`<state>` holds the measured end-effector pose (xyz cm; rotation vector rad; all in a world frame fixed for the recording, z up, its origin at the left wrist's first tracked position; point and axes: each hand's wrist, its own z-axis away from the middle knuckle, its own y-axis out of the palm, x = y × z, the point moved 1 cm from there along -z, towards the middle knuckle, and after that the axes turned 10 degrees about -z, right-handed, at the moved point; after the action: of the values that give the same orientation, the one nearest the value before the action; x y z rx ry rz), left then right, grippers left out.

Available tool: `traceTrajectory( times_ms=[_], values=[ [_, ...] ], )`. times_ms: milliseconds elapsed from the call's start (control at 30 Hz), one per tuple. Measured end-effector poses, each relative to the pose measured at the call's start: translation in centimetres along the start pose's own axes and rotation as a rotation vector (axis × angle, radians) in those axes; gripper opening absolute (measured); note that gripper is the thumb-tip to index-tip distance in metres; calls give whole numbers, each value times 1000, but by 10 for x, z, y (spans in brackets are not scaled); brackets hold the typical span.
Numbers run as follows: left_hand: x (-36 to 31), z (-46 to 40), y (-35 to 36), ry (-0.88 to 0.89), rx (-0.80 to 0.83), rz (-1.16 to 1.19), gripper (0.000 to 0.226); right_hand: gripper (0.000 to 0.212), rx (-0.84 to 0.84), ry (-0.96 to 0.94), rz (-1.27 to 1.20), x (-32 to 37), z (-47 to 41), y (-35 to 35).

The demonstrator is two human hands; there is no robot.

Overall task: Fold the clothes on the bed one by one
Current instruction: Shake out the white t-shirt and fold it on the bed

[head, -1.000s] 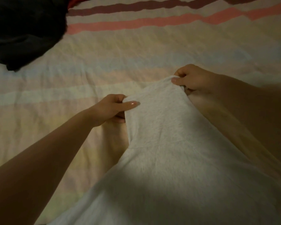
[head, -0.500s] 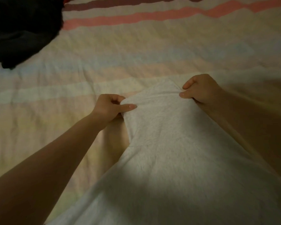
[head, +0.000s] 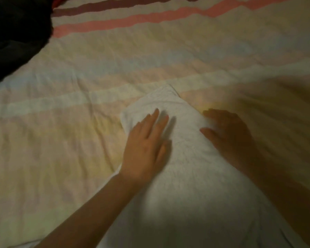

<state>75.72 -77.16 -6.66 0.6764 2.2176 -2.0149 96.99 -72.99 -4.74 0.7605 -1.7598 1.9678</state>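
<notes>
Two hands lay on one pale grey garment (head: 195,167) in the head view, the only view there was. The garment rested on the striped bedsheet (head: 79,149) and filled the lower middle of the picture, broad at the near edge and narrowing to a blunt end farther up the bed. Its long axis ran from the person away toward the pink and maroon stripes, leaning slightly left, so the narrow end pointed up the bed and a little toward the dark clothes (head: 14,33).

The left hand (head: 143,145) lay flat, palm down, on the garment's left side, close to its left edge and just short of the narrow end. Its fingers were straight and only slightly spread, pointing up the bed along the cloth, and pinching nothing. The right hand (head: 229,138) lay at the garment's right edge, level with the left hand, in shadow and blurred. Its fingers looked extended and loosely apart, with the thumb reaching onto the cloth; whether the other fingertips touched the garment or the sheet beside it could not be told.

The dark clothes sat in a heap well apart from the garment, beyond its far left, in the upper left corner.
</notes>
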Motion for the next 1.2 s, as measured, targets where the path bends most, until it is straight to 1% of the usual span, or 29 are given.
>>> traceTrajectory(
  times_ms=[67,100,200,300,367,433,500,567,633,733,800,867,967,1000,1100,1200],
  values=[
    [-32,20,14,65,139,-30,59,58,8,25,142,-12,49,1],
    [-45,27,23,72,174,-69,61,61,5,66,209,-19,71,3],
    [-72,40,48,81,250,-175,65,70,31,180,396,-46,117,4],
    [-81,39,65,77,293,-278,71,76,103,278,422,-78,134,-3],
    [-82,38,72,77,314,-335,74,79,139,307,391,-93,138,-9],
    [-82,36,73,85,337,-371,76,85,121,307,360,-102,140,-13],
    [-85,34,70,78,363,-373,77,89,100,294,315,-106,140,-13],
    [-90,33,65,76,389,-328,76,89,116,308,215,-105,140,-17],
    [-100,28,57,166,380,-250,72,82,63,324,29,-101,146,-28],
    [-122,7,52,440,309,-135,56,63,-92,369,-232,-103,173,-48],
    [-137,-16,57,561,304,-90,46,45,-161,330,-276,-109,199,-58],
    [-149,-38,63,599,354,-21,39,38,-185,309,-252,-118,226,-65],
    [-161,-59,66,569,428,-13,42,18,-172,421,-319,-125,261,-79],
    [-163,-63,67,576,427,-24,41,17,-168,447,-358,-126,271,-82],
    [-175,-72,72,625,433,-14,28,22,-183,588,-451,-128,298,-85],
    [-189,-76,76,580,502,117,22,37,-326,783,-479,-127,316,-75]
  ],
)
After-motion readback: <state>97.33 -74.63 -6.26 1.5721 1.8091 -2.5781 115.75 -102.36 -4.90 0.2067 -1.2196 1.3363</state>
